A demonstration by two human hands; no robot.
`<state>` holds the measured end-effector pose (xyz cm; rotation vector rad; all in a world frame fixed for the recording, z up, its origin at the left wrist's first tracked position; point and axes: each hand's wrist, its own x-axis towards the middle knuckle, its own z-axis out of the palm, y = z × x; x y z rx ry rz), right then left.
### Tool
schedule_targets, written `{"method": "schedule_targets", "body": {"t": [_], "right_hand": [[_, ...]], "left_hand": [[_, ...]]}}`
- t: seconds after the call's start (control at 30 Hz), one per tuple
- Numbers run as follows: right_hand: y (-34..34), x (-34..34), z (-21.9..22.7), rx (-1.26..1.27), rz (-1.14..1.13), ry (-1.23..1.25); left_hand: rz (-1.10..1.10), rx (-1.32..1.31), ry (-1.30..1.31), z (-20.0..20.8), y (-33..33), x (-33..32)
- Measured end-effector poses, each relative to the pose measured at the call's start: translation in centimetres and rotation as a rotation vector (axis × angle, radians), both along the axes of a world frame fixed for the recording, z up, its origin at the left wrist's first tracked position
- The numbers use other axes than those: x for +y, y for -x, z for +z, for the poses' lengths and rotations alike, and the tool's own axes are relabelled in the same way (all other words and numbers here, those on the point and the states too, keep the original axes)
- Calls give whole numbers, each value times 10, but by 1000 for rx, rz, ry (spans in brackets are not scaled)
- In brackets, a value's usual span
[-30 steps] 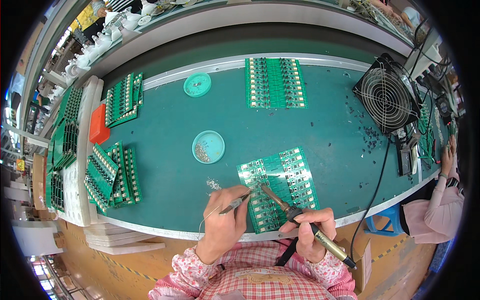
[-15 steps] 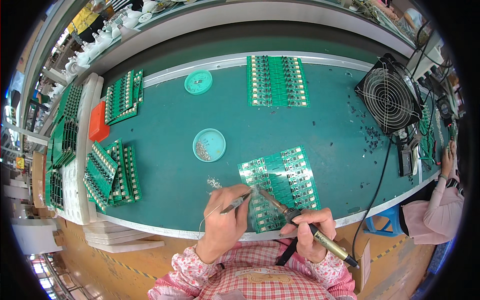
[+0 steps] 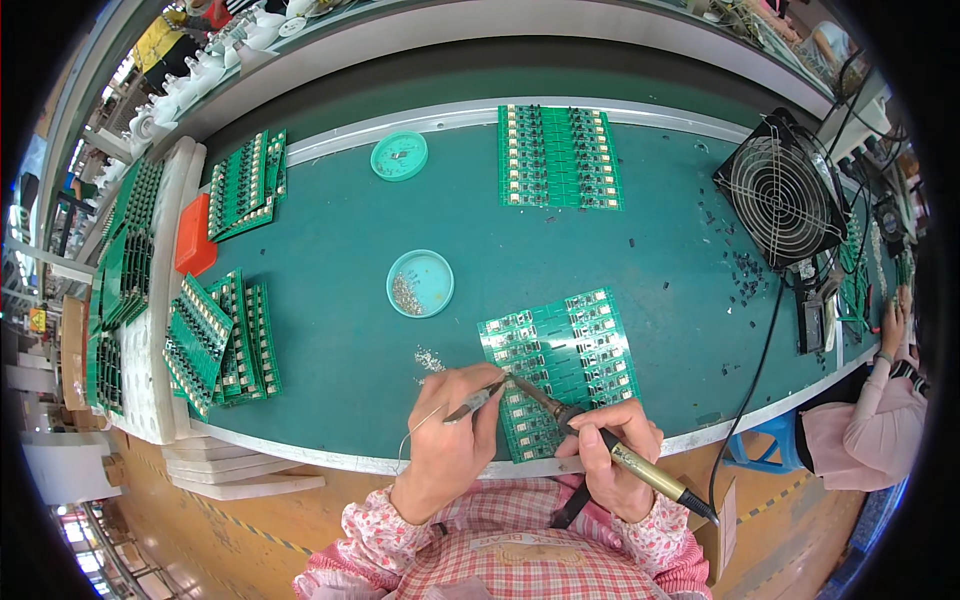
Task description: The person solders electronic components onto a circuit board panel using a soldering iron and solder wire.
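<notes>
A green circuit board panel with rows of small parts lies in front of me near the table's front edge. My right hand grips a soldering iron with a gold and black handle. Its tip meets the left part of the panel. My left hand is closed round tweezers, whose points reach the same spot. A thin solder wire also runs through that hand. The small part between the tips is too tiny to make out.
A round teal dish holds small metal parts, with loose bits below it. Farther off are another dish and a second panel. Board stacks and a red box stand left, a fan right. A co-worker's arm shows.
The iron and my right hand have shifted slightly left. A faint haze near the iron's tip has thinned. My left hand stays nearly still, and the whole view has moved a little.
</notes>
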<state>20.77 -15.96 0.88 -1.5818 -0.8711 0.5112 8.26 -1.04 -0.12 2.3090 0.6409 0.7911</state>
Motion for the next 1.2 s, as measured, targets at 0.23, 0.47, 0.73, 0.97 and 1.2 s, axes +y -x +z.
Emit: {"method": "schedule_targets", "body": {"t": [0.23, 0.47, 0.73, 0.97, 1.2], "right_hand": [[-5, 1, -2, -236, 100, -39], [-6, 3, 0, -275, 116, -64], [1, -2, -4, -169, 91, -6], [-2, 3, 4, -243, 130, -24], [-4, -1, 8, -228, 106, 5]], "left_hand": [[-4, 1, -6, -1, -1, 1], [17, -30, -15, -2, -3, 0], [4, 10, -31, -3, -1, 0], [1, -7, -44, -3, -1, 0], [0, 3, -45, -4, -1, 0]]}}
